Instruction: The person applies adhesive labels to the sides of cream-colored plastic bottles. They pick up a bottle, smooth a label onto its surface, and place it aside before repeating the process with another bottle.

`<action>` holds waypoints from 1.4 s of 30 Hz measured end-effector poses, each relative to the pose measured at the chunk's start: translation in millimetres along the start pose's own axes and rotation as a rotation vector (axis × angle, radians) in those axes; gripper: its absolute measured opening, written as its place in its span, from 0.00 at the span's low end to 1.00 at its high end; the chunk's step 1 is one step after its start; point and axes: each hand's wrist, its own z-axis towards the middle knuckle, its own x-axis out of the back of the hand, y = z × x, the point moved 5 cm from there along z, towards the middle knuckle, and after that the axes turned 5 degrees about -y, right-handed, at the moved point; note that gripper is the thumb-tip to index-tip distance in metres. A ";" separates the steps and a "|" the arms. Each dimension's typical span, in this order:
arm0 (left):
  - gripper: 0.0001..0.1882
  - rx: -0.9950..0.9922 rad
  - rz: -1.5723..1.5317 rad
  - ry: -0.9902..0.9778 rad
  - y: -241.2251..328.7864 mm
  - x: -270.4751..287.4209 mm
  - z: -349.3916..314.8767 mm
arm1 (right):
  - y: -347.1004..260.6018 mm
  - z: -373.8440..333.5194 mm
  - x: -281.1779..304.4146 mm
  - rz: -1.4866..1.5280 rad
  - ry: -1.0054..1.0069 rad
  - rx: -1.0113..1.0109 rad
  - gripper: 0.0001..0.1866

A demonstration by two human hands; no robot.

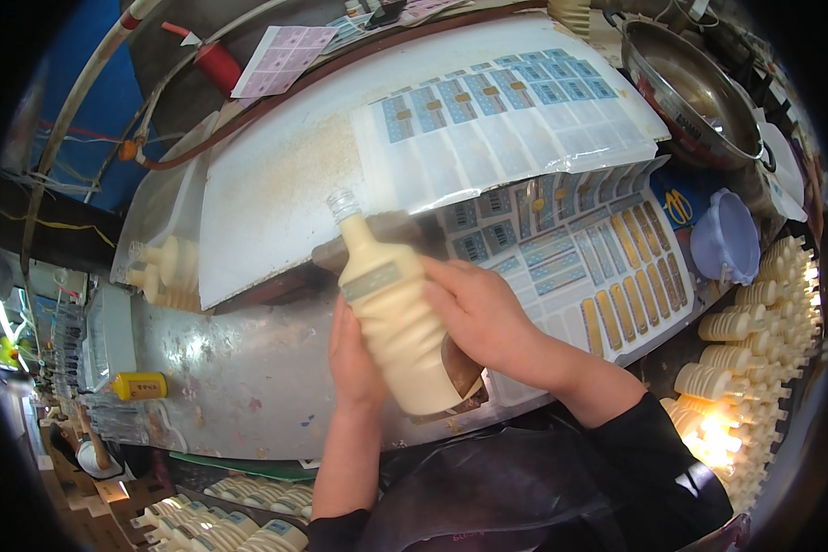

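A cream-coloured bottle (403, 345) with a ribbed body and a clear neck leans in front of me, its neck tilted up and to the left. A grey-green label (374, 281) sits across its shoulder. My left hand (348, 354) holds the bottle's left side. On the opposite side, my right hand (481, 308) grips it, thumb and fingers against the upper body. Behind the bottle's base shows a brown, worn support (469, 397), mostly covered. To the right of the bottle lies a sheet of blue and gold labels (575, 267).
Another label sheet (515, 120) lies on a white slanted board (276, 184). A yellow bottle (140, 385) lies at left. A metal pan (699, 83), purple basin (725, 237) and yellow-handled scissors (678, 207) are at right. Cream bottles (722, 356) are stacked beyond; a co-worker (97, 455) is far left.
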 end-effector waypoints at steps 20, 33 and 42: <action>0.26 -0.031 -0.018 0.109 14.1 9.7 6.6 | 26.5 29.7 2.4 0.446 -0.053 -0.138 0.17; 0.17 0.006 -0.079 0.216 4.5 13.7 14.1 | 23.5 38.4 -3.7 0.283 0.013 -0.252 0.21; 0.16 0.015 -0.065 0.237 5.6 13.6 13.8 | 24.1 39.6 -6.7 0.362 -0.027 -0.189 0.13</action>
